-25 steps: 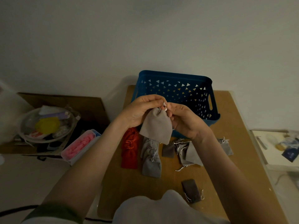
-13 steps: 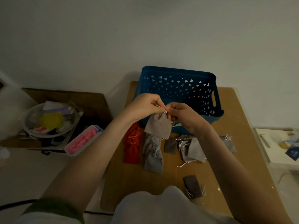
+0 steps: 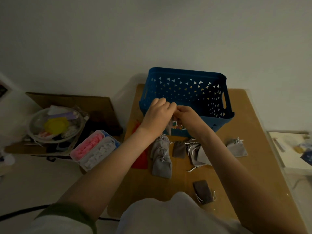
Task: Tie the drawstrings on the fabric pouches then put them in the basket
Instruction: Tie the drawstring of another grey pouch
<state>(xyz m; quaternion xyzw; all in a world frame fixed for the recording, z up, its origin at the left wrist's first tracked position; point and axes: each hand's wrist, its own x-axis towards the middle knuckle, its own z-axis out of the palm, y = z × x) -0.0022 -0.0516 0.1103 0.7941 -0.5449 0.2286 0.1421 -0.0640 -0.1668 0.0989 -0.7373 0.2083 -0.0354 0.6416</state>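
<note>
A blue basket (image 3: 185,92) with triangle cut-outs stands at the far end of the wooden table (image 3: 244,119). Loose grey pouches (image 3: 161,163) lie in front of it. A red pouch (image 3: 141,162) is half hidden under the left forearm. A clear box (image 3: 94,149) of pink and white pieces sits to the left. The held grey pouch (image 3: 169,128) shows only as a pale sliver between the wrists, before the basket's near wall. The left hand (image 3: 157,114) and right hand (image 3: 188,115) meet above it, fingers curled tight on its top, covering the drawstring.
</note>
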